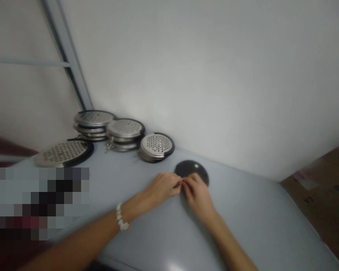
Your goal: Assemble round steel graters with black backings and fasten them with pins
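Note:
My left hand (166,184) and my right hand (197,194) meet at their fingertips over the near edge of a round, shiny black disc (190,167) on the table. Both hands are closed in a pinch. Between the fingertips is something tiny and pale, too small to name. The hands hide the disc's near side, and I cannot tell whether the fingers touch it. Left of the disc lies a short stack of round, perforated metal plates with black rims (157,145).
Two taller stacks of perforated plates, one nearer (125,128) and one at the back (94,118), stand along the wall (214,75). Another perforated plate (63,152) is at the left. A cardboard box (324,203) stands beyond the right edge of the grey table (260,226).

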`<move>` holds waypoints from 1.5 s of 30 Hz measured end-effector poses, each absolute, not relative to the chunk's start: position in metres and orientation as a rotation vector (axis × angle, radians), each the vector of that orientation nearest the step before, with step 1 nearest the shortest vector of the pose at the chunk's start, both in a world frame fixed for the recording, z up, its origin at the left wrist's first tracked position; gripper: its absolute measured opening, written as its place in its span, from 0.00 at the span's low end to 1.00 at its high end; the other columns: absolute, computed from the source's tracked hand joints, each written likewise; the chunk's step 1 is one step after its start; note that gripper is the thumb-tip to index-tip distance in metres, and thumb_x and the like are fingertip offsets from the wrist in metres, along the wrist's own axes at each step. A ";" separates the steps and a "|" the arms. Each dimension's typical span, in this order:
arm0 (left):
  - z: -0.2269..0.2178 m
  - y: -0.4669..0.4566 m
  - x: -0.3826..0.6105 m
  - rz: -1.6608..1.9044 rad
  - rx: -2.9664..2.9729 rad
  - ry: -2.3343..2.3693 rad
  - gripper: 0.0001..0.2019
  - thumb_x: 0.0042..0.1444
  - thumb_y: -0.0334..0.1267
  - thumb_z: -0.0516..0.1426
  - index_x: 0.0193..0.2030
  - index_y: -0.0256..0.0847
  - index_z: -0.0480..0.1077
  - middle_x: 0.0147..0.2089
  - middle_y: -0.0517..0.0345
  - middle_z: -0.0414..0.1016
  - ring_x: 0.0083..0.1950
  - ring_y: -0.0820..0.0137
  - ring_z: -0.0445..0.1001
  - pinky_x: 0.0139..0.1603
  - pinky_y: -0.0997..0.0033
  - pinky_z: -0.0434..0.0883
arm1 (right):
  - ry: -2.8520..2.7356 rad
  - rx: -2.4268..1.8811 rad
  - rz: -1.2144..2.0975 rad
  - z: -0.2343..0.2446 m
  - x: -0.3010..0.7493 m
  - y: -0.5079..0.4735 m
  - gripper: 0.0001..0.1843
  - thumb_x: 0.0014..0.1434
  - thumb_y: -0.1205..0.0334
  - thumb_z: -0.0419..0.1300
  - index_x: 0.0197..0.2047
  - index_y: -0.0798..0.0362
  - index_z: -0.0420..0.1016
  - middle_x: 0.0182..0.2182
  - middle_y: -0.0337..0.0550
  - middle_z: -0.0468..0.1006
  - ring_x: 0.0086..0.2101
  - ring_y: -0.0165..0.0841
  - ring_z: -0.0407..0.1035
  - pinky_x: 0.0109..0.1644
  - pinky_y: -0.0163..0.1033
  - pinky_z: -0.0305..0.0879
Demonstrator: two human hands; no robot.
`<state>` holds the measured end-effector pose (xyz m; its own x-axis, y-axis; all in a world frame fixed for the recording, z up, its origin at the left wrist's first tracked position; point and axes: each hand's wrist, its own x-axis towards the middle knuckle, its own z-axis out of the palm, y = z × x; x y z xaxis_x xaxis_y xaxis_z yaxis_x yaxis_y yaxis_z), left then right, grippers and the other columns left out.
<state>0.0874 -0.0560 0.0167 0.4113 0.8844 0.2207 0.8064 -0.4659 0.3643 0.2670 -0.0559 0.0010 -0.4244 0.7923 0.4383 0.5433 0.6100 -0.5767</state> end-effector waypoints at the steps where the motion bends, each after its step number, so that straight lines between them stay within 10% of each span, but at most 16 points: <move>1: 0.017 -0.056 0.087 0.574 2.473 1.493 0.06 0.56 0.31 0.57 0.32 0.41 0.76 0.33 0.56 0.81 0.34 0.67 0.76 0.33 0.74 0.63 | -2.140 -1.038 0.466 0.001 0.267 -0.056 0.14 0.67 0.67 0.52 0.46 0.51 0.78 0.39 0.46 0.73 0.40 0.36 0.71 0.45 0.39 0.68; 37: 0.005 -0.056 0.094 0.942 2.151 1.362 0.07 0.56 0.33 0.59 0.39 0.41 0.79 0.40 0.58 0.83 0.39 0.69 0.79 0.43 0.75 0.71 | -1.717 -1.105 0.611 -0.007 0.258 -0.050 0.08 0.63 0.63 0.58 0.31 0.52 0.74 0.32 0.42 0.75 0.34 0.34 0.69 0.39 0.38 0.65; 45: 0.016 -0.051 0.080 0.631 2.561 1.464 0.05 0.58 0.31 0.59 0.36 0.41 0.77 0.36 0.56 0.81 0.37 0.67 0.77 0.38 0.73 0.67 | -1.846 -1.088 0.564 -0.008 0.257 -0.053 0.13 0.64 0.64 0.57 0.49 0.52 0.80 0.34 0.44 0.76 0.35 0.35 0.71 0.42 0.39 0.67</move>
